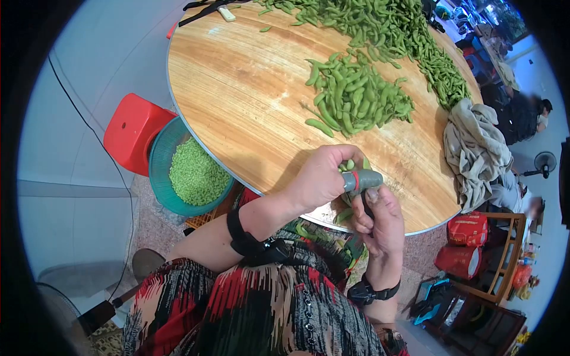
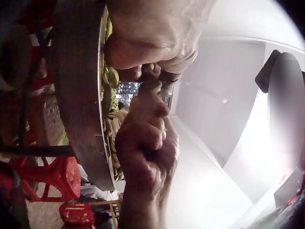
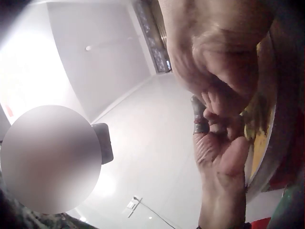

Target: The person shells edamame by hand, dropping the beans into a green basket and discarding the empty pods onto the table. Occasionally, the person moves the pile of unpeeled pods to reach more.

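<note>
My left hand [image 1: 320, 178] grips green soybean pods [image 1: 347, 166] in its curled fingers, above the near edge of the round wooden table [image 1: 237, 89]. One of its fingers wears a grey cover [image 1: 369, 180] with a red band. My right hand [image 1: 383, 219] meets it, thumb tip against the covered finger and the other fingers curled in; I cannot tell what it pinches. In the left wrist view the right hand [image 2: 145, 138] looks tightly curled. Beyond the hands lies a small heap of pods [image 1: 356, 95].
A larger pile of pods [image 1: 380, 24] covers the far side. Shelled beans [image 1: 196, 172] fill part of a teal basket [image 1: 159, 178] beside a red stool [image 1: 133, 130]. A crumpled grey cloth [image 1: 472, 148] hangs at the right edge. Several pods lie on my patterned clothing [image 1: 267, 308].
</note>
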Available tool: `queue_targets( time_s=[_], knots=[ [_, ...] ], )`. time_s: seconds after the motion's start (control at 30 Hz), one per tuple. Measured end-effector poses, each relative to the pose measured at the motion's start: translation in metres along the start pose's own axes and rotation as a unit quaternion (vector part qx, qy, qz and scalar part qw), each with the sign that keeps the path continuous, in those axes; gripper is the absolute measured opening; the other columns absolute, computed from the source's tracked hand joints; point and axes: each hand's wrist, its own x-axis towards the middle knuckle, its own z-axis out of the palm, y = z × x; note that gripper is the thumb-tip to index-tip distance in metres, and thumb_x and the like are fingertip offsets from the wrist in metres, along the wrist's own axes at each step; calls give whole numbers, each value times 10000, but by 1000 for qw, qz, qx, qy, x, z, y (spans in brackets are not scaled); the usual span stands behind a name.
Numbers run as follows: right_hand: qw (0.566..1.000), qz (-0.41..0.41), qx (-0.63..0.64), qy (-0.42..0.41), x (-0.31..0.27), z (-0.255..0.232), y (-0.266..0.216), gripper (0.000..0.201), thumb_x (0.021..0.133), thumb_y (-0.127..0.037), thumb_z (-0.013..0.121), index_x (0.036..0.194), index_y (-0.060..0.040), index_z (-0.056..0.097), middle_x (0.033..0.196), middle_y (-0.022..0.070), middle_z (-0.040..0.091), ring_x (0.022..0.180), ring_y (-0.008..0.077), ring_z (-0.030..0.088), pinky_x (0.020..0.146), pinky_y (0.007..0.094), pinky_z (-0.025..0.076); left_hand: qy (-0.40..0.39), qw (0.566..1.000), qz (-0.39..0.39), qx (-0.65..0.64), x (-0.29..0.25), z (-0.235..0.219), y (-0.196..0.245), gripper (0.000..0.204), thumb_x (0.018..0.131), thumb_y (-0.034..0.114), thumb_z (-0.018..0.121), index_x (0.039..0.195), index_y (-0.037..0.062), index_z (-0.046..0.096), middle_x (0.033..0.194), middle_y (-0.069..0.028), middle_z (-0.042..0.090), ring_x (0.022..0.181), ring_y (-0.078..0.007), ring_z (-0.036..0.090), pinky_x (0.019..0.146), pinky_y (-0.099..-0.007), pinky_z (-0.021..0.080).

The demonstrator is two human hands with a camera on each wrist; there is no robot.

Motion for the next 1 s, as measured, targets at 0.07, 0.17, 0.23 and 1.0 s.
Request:
queue_targets(
  time_s=[0.07, 0.17, 0.23, 1.0],
  knots=[
    [999, 4, 23, -21, 0, -3, 2, 157, 929, -181, 450, 908, -29, 484, 625, 35, 472, 430, 35, 288, 383, 165, 225, -24, 1000, 7, -8, 4, -7, -6, 119, 833, 119, 618, 785, 65, 523, 670, 11, 568, 563, -50, 537, 508, -188, 440],
    [994, 29, 87, -60, -1, -6, -1, 148, 929, -171, 447, 933, -29, 489, 620, 30, 467, 437, 33, 296, 390, 161, 230, -84, 994, 0, -69, 6, -11, -7, 113, 817, 113, 638, 790, 76, 534, 709, 23, 566, 621, -26, 506, 552, -164, 419],
    [988, 48, 126, -76, -1, -6, -2, 141, 929, -157, 443, 951, -28, 493, 621, 30, 470, 442, 31, 303, 395, 162, 236, -121, 985, -14, -122, 5, -10, -4, 115, 806, 113, 651, 793, 82, 541, 734, 29, 564, 649, -12, 485, 571, -155, 407],
    [929, -202, -303, 62, 31, -17, -16, 203, 852, -45, 551, 1045, 5, 519, 892, 31, 575, 808, 84, 534, 717, 222, 439, 45, 878, 286, 381, -2, 7, -19, 429, 716, -10, 594, 1128, 39, 483, 817, -126, 589, 786, -292, 601, 680, -339, 482]
  ],
)
